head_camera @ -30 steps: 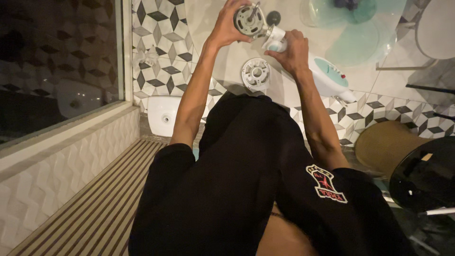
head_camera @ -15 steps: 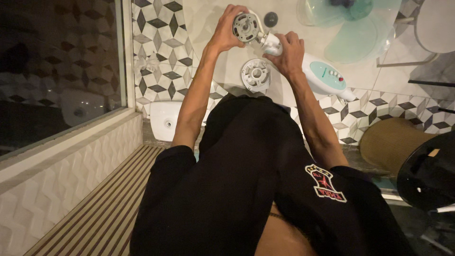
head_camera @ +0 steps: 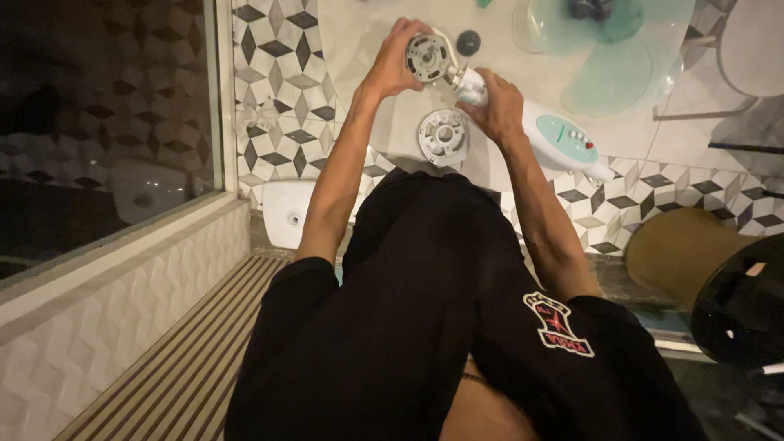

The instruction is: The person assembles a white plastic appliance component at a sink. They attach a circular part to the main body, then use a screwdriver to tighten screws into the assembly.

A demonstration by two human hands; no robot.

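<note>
Left hand (head_camera: 390, 67) is curled tight around the round grey metal fan motor (head_camera: 428, 57), fingers wrapped over its rim so the flat face with its centre hub looks up at the camera, which reads as the pose for checking that face. Right hand (head_camera: 496, 104) is clamped on the white plastic neck (head_camera: 470, 84) just behind the motor, bracing it. So the motor sits up in the air between both hands, above the pale round desk (head_camera: 367, 33), still joined to the white and pale-green fan body with a red button (head_camera: 562, 139), which trails off to the right and rests on the desk.

Just below the hands lies a white round plastic motor cover (head_camera: 443, 135), open side up like a shallow dish; only its own moulded ribs and centre ring show inside, nothing loose that I can make out. A small dark round cap (head_camera: 468, 42) sits beside the motor. The translucent green fan blade (head_camera: 608, 69) lies flat, well apart to the right. Black-and-white patterned floor tiles (head_camera: 278, 73) show around the desk.
</note>
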